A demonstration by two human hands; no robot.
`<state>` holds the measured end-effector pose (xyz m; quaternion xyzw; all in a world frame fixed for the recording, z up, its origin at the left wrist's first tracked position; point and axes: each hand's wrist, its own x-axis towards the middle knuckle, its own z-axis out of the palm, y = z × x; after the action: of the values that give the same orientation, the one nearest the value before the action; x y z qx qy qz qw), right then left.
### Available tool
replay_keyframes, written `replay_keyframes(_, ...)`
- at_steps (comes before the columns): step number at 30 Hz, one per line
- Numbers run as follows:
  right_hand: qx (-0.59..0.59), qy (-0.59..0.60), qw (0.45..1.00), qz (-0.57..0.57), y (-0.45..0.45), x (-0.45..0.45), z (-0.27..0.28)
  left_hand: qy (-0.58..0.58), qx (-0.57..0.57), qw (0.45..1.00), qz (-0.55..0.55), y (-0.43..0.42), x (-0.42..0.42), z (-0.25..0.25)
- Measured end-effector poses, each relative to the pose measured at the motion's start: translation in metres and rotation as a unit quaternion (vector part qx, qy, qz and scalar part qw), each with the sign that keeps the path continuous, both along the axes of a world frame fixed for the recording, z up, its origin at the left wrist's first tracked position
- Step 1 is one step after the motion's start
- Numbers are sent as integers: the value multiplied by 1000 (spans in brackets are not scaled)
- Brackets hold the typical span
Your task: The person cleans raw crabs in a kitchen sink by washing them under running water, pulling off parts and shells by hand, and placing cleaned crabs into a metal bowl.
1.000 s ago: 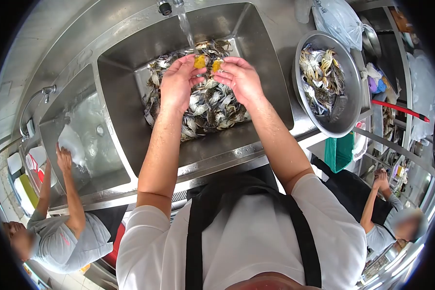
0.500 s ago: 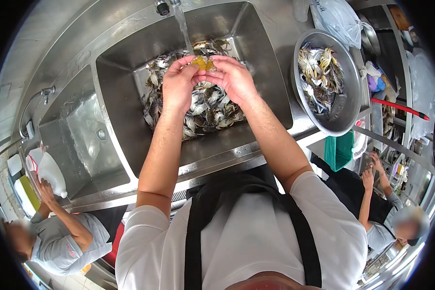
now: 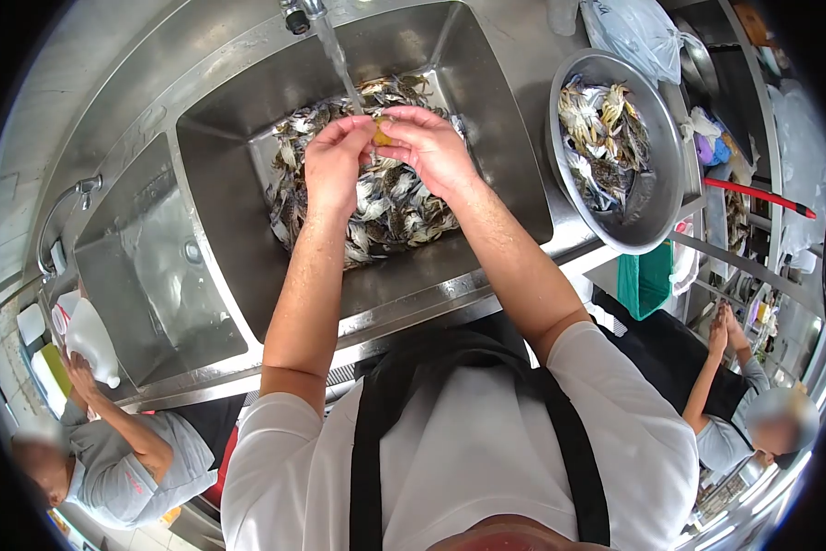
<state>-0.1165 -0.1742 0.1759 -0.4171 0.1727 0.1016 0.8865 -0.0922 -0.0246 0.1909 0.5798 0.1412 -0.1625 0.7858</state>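
Observation:
Over the large sink (image 3: 220, 156), my two hands meet around a small, soft-looking yellow piece (image 3: 381, 135), whose kind I cannot make out. My left hand (image 3: 335, 161) is closed, thumb and fingertips at the piece's left side. The fingers of my right hand (image 3: 431, 151) close on it from the right and cover much of it. Below lies a heap of small crabs (image 3: 404, 207) with pale undersides and dark shells. Running water (image 3: 337, 64) falls from the tap (image 3: 298, 16) just beyond my fingers.
A metal bowl (image 3: 656, 197) with more crabs stands right of the sink, near a plastic bag (image 3: 629, 37). A second basin (image 3: 156, 275) and a white jug (image 3: 91, 335) are at left. One co-worker (image 3: 147, 450) stands left, another (image 3: 735, 404) right. A red handle (image 3: 758, 196) juts in.
The yellow piece was spread between my hands and is now more folded and covered by my fingers. My hands have come closer together. The right co-worker's hands have come together.

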Motion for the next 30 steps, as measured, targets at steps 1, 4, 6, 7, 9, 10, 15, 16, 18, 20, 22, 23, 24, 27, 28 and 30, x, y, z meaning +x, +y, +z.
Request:
replay_keyframes(1,-1,0,1000,-3,-1,0,5,15,-14,1000,1,-1,1,2)
replay_keyframes(4,-68,10,997,-24,-21,-8,24,17,-22,999,16,0,10,-8)
replay_keyframes(6,-154,-51,984,-70,-45,-19,45,26,-19,999,-14,5,22,-21)
replay_keyframes(7,-206,-80,971,-92,-61,-25,56,36,-20,999,-15,7,28,-30)
replay_keyframes(9,-380,-98,909,-141,-99,-40,76,42,-31,998,-30,10,40,-41)
replay_keyframes(10,-408,-87,893,-167,-119,-46,88,46,-35,997,-41,12,46,-47)
replay_keyframes(15,-407,75,876,-247,-236,-84,88,56,-41,996,-64,9,67,-60)
replay_keyframes(16,-409,101,872,-248,-248,-91,89,60,-41,995,-65,8,70,-63)
replay_keyframes(18,-412,130,866,-250,-261,-102,79,63,-40,995,-72,7,76,-69)
replay_keyframes(20,-744,120,604,-259,-258,-110,74,51,-34,994,-90,5,85,-77)
replay_keyframes(22,-702,40,646,-296,-224,-116,77,38,-36,993,-102,-2,93,-81)
replay_keyframes(23,-653,-42,681,-329,-196,-117,78,39,-35,993,-106,-6,97,-81)
replay_keyframes(24,-675,-103,670,-292,-175,-117,69,40,-65,992,-100,-11,101,-83)
replay_keyframes(27,-557,-179,796,-156,-83,-95,50,57,-124,984,-118,-33,121,-77)
replay_keyframes(28,-502,-163,845,-92,-62,-85,34,42,-97,986,-129,-37,124,-70)
replay_keyframes(30,-353,-88,931,-2,-30,-53,-20,34,-98,985,-136,-45,133,-65)
